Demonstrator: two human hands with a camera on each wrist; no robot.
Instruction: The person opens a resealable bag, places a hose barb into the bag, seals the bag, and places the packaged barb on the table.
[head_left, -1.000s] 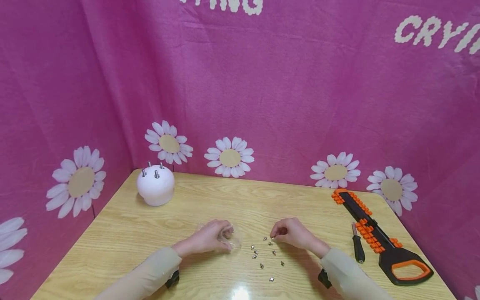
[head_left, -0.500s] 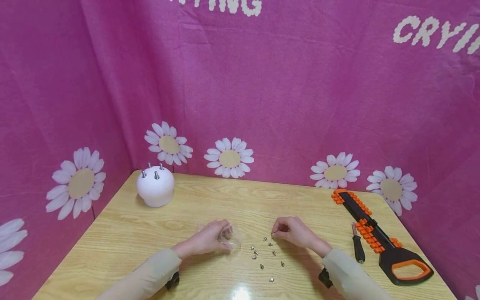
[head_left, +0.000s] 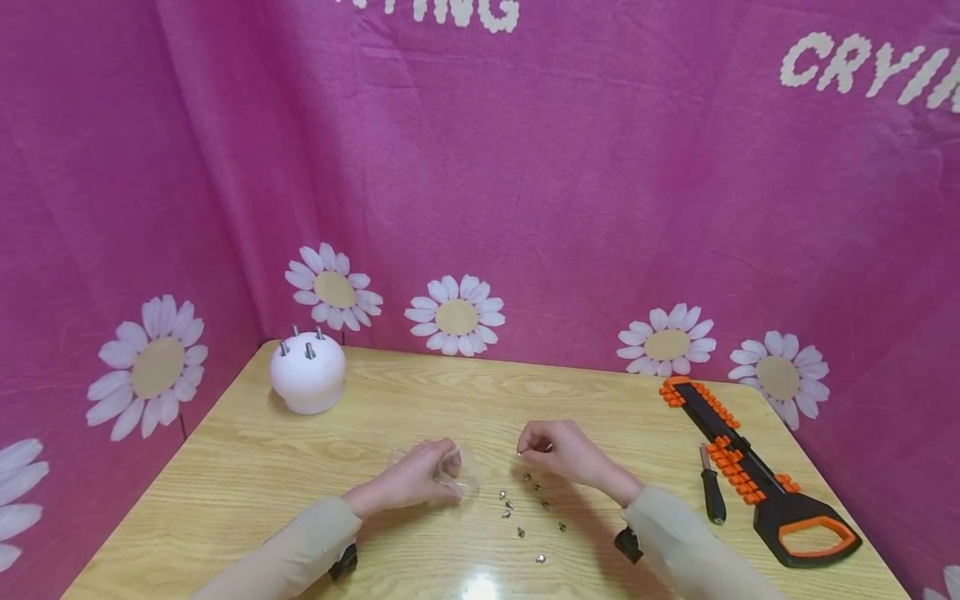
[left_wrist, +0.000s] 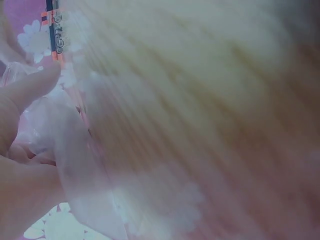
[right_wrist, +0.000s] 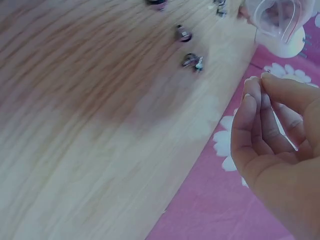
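My left hand (head_left: pixel 416 477) grips a clear plastic bag (head_left: pixel 467 473), its mouth turned to the right; in the left wrist view the bag (left_wrist: pixel 75 165) hangs as see-through film around thumb and fingers. My right hand (head_left: pixel 566 454) is raised over the table to the right of the bag, thumb and fingertips together. Between those fingertips is a tiny shiny metal piece, seemingly a small screw (head_left: pixel 519 455), mostly hidden by the fingers. Several similar small metal screws (head_left: pixel 521 532) lie scattered on the table between and in front of my hands.
A white dome with metal pegs (head_left: pixel 307 379) stands at the back left of the wooden table (head_left: pixel 420 392). On the right lie a black-handled screwdriver (head_left: pixel 713 496) and a black and orange long-handled tool (head_left: pixel 806 529). Pink flowered cloth (head_left: pixel 562 208) hangs behind.
My right hand has lifted off the screws and moved left toward the bag with the small piece in its fingertips. The left hand keeps holding the bag in place.
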